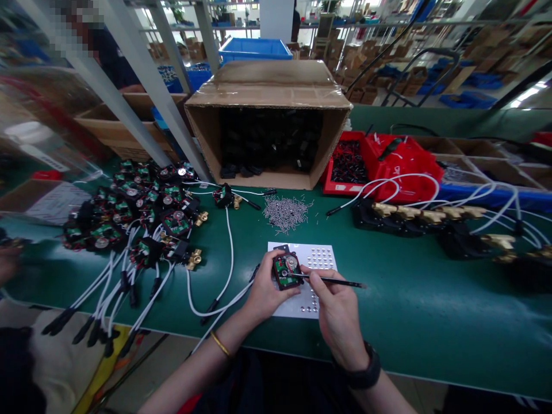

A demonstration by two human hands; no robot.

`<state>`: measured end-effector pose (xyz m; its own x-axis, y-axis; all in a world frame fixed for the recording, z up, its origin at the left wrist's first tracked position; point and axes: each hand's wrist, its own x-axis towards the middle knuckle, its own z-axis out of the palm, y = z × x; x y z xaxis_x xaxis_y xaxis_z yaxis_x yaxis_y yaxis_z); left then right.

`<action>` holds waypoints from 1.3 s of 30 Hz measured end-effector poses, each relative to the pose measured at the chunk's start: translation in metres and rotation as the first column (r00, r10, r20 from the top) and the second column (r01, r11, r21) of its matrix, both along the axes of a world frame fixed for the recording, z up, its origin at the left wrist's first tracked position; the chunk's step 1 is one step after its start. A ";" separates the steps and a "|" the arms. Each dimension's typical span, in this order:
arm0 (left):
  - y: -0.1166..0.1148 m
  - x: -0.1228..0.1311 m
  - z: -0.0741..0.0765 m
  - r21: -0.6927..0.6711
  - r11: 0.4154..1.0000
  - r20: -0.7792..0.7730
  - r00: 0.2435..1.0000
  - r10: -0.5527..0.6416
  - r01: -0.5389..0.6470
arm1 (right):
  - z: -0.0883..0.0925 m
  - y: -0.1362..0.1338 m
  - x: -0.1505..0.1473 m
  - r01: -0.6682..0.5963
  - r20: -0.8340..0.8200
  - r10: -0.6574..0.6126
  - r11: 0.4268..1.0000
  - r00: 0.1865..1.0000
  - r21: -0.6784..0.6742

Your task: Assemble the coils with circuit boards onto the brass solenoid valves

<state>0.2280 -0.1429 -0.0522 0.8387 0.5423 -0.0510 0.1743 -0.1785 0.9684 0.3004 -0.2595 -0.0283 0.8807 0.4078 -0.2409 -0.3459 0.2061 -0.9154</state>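
My left hand grips a small black module with a green circuit board, holding it over a white tray of small round parts. A white cable runs from the module down to the left. My right hand pinches a thin black tool like a pen, its tip resting on the module's board. Both hands are closed around what they hold.
A heap of finished modules with white cables lies at the left. A pile of small metal pins sits before an open cardboard box of black parts. Red bins and brass-fitted units stand right. Another person's hand shows at the far left.
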 end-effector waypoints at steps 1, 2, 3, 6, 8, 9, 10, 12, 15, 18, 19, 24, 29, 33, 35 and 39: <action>0.000 0.000 0.000 0.001 1.000 0.006 1.000 0.001 -0.001 | 0.000 0.000 0.000 -0.004 0.006 0.004 1.000 1.000 0.001; 0.000 0.000 0.000 0.002 1.000 0.011 1.000 0.000 0.000 | 0.000 0.000 0.000 -0.009 0.012 0.009 1.000 1.000 -0.001; 0.000 0.000 0.000 0.002 1.000 0.016 1.000 0.000 0.000 | -0.001 0.000 0.001 -0.014 0.016 0.014 1.000 1.000 -0.004; 0.000 0.000 -0.001 -0.004 1.000 0.023 1.000 0.001 -0.001 | -0.002 -0.001 0.001 -0.023 0.025 0.023 1.000 0.999 -0.016; -0.001 -0.001 -0.003 -0.023 1.000 0.040 0.999 0.003 -0.002 | -0.004 -0.002 0.001 -0.028 0.041 0.029 0.999 0.999 -0.027; -0.001 -0.001 -0.005 -0.039 0.999 0.057 0.998 0.010 -0.008 | -0.004 -0.002 0.001 -0.032 0.056 0.034 0.999 0.998 -0.035; -0.002 -0.002 -0.006 -0.056 0.998 0.074 0.997 0.021 -0.017 | -0.005 -0.002 0.001 -0.036 0.071 0.039 0.998 0.997 -0.045; -0.002 -0.003 -0.009 -0.082 0.996 0.093 0.994 0.049 -0.042 | -0.006 -0.002 0.001 -0.039 0.107 0.046 0.997 0.993 -0.070; -0.003 -0.003 -0.011 -0.091 0.995 0.073 0.996 0.057 -0.050 | -0.008 -0.002 0.001 -0.032 0.151 0.046 0.995 0.987 -0.097; -0.002 -0.003 -0.011 -0.083 0.996 0.052 0.998 0.041 -0.036 | -0.009 -0.001 0.001 -0.017 0.176 0.035 0.995 0.984 -0.099; -0.001 -0.002 -0.011 -0.074 0.997 0.052 0.998 0.037 -0.033 | -0.009 -0.001 0.001 -0.015 0.183 0.033 0.995 0.983 -0.100; 0.002 0.001 -0.009 0.088 0.994 0.120 0.992 0.046 -0.057 | -0.009 -0.001 0.002 -0.015 0.210 0.038 0.994 0.977 -0.108; -0.002 0.001 -0.010 0.057 0.997 0.152 0.987 0.047 -0.056 | -0.010 0.000 0.006 -0.007 0.191 0.030 0.993 0.981 -0.120; -0.004 0.000 -0.014 0.108 0.993 0.264 0.964 0.016 -0.045 | -0.010 0.002 0.005 -0.009 0.217 0.040 0.990 0.975 -0.140; -0.003 -0.001 -0.016 0.223 0.974 0.299 0.954 -0.032 -0.037 | -0.004 0.001 0.002 0.022 0.357 0.045 0.983 0.933 -0.181; 0.000 -0.003 -0.017 0.405 0.914 0.241 0.964 -0.113 0.006 | 0.026 -0.011 0.005 -0.044 0.714 0.232 0.962 0.661 -0.271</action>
<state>0.2245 -0.1425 -0.0695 0.8251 0.4212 0.3766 -0.0903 -0.5596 0.8238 0.3049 -0.2707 -0.0020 0.7446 0.5606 0.3624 0.4478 -0.0170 -0.8940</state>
